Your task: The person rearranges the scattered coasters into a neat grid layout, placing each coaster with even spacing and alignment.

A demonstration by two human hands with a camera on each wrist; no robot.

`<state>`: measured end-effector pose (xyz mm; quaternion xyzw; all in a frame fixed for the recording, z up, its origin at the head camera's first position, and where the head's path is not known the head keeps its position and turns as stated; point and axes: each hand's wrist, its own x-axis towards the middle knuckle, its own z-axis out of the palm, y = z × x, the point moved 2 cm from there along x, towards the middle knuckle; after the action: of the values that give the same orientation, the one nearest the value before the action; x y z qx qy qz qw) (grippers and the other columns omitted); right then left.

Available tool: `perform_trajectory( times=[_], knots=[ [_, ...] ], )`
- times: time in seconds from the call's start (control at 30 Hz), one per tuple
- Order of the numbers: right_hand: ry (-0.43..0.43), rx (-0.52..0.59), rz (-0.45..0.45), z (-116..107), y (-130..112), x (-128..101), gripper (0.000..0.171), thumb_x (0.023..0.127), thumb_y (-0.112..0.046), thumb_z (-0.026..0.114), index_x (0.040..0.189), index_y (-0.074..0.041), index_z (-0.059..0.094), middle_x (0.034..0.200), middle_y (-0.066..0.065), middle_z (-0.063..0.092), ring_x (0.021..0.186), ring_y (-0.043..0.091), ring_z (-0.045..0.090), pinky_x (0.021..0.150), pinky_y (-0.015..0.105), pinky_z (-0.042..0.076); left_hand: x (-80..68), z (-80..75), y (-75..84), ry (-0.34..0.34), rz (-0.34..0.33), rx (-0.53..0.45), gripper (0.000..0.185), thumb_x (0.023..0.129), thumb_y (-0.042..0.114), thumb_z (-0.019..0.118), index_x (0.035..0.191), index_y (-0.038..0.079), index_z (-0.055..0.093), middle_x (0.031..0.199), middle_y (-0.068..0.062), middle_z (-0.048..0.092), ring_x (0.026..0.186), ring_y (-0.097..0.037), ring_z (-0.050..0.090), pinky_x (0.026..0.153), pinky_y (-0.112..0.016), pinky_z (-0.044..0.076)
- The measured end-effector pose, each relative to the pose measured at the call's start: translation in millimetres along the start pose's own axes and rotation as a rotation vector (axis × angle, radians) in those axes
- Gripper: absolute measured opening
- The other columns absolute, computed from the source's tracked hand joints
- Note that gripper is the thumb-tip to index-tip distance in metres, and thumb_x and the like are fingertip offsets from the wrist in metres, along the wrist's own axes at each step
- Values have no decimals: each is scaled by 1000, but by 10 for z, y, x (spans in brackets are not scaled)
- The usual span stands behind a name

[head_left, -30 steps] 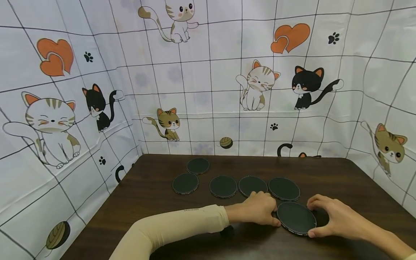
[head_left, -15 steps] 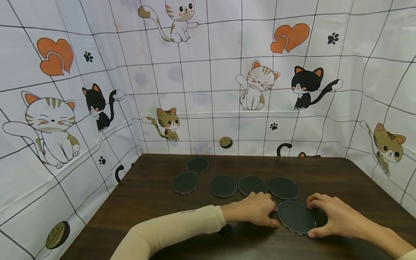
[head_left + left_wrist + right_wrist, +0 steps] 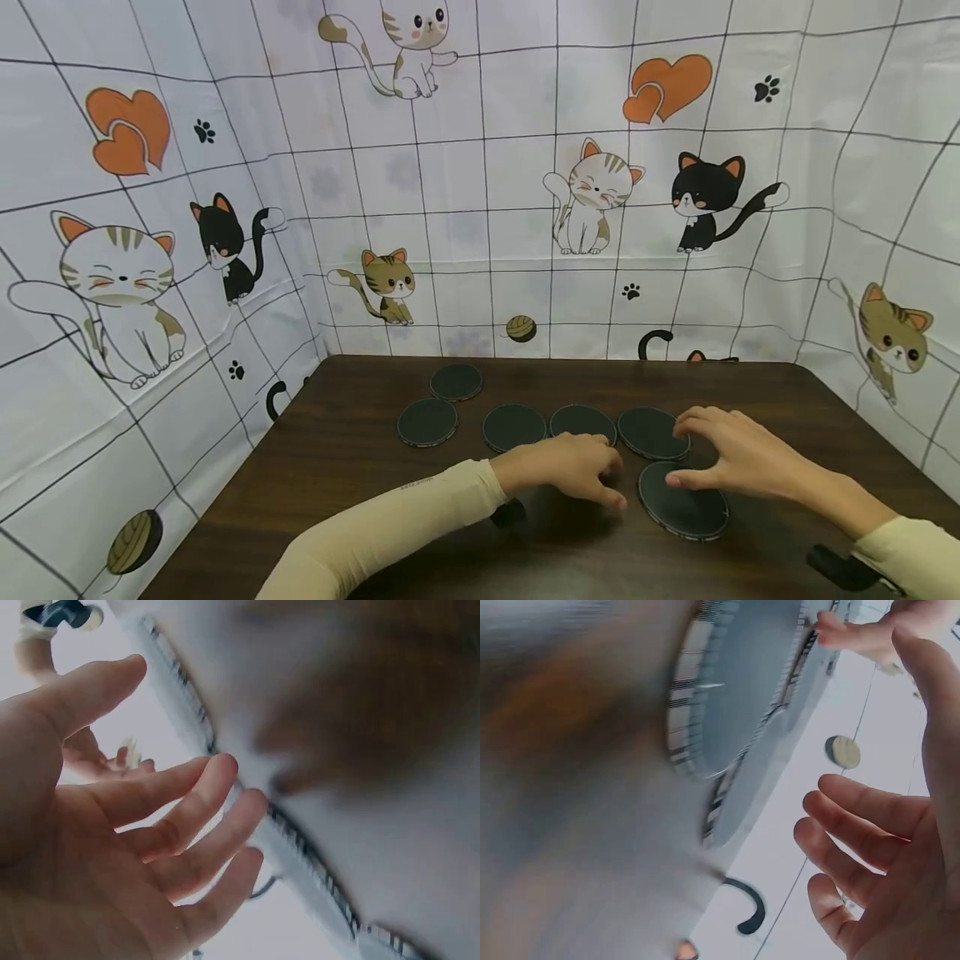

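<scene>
A dark round disc (image 3: 682, 504) with a thin rim lies flat on the table in front of the others; the right wrist view shows a checked edge on a disc (image 3: 742, 682). My left hand (image 3: 566, 467) hovers left of the near disc, apart from it, fingers loosely bent and holding nothing. Above the near disc's upper edge, my right hand (image 3: 750, 462) is spread with thumb and fingers apart, nothing between them. Another dark disc (image 3: 651, 433) lies just behind, and a further one (image 3: 581, 422) is partly covered by my left hand.
Further left on the brown wooden table (image 3: 360, 492) lie three more dark discs, one in the row (image 3: 513, 429), one beside it (image 3: 427, 422) and one behind (image 3: 456, 382). A white cat-print sheet (image 3: 450, 200) rises behind the table and along both sides.
Both hands have come off the near disc, which stays in place. My left hand has drawn away to the left; my right hand has lifted and moved left over the disc.
</scene>
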<state>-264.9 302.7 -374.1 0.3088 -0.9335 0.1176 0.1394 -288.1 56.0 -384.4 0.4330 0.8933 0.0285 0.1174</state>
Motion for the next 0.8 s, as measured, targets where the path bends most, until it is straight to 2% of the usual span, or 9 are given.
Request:
perform_trajectory(
  times=[0.07,0.2,0.4,0.47,0.63,0.8],
  knots=[
    [0,5,-21,34,-65,163,58,80,-65,78,111,-16,73,121,2,63,104,27,61,86,56,47,-65,-60,-104,39,-21,-55,57,95,54,69,138,18,64,112,8,58,93,-2,56,73,-20,47],
    [-5,32,-63,162,-147,560,59,85,-65,73,116,-15,72,123,3,63,107,29,61,88,57,46,-213,-231,-434,136,-83,-143,53,97,49,68,136,13,64,115,3,58,95,-7,58,74,-23,49],
    [-32,42,-69,311,-261,1240,68,89,-66,67,124,-8,69,128,11,62,115,34,59,93,63,43,-430,-581,-1084,310,-268,-207,49,100,43,66,133,7,65,119,-4,63,102,-18,63,82,-33,53],
    [-35,56,-66,343,-340,1439,70,90,-66,66,126,-7,69,130,13,61,117,36,59,95,64,42,-505,-652,-1336,341,-343,-215,48,100,41,67,131,4,65,121,-8,65,105,-23,64,85,-37,54],
    [-35,96,-39,486,-525,1843,72,91,-66,66,130,-5,67,131,15,60,116,37,59,96,62,43,-697,-686,-1961,331,-524,-206,61,95,46,71,137,2,60,133,-16,60,116,-34,59,95,-53,48],
    [-91,81,-30,740,-703,2172,77,92,-67,63,132,-2,65,130,16,60,112,35,61,93,58,47,-870,-560,-2456,268,-617,-210,88,87,57,76,151,4,46,146,-24,44,130,-43,47,102,-62,39]
  ],
)
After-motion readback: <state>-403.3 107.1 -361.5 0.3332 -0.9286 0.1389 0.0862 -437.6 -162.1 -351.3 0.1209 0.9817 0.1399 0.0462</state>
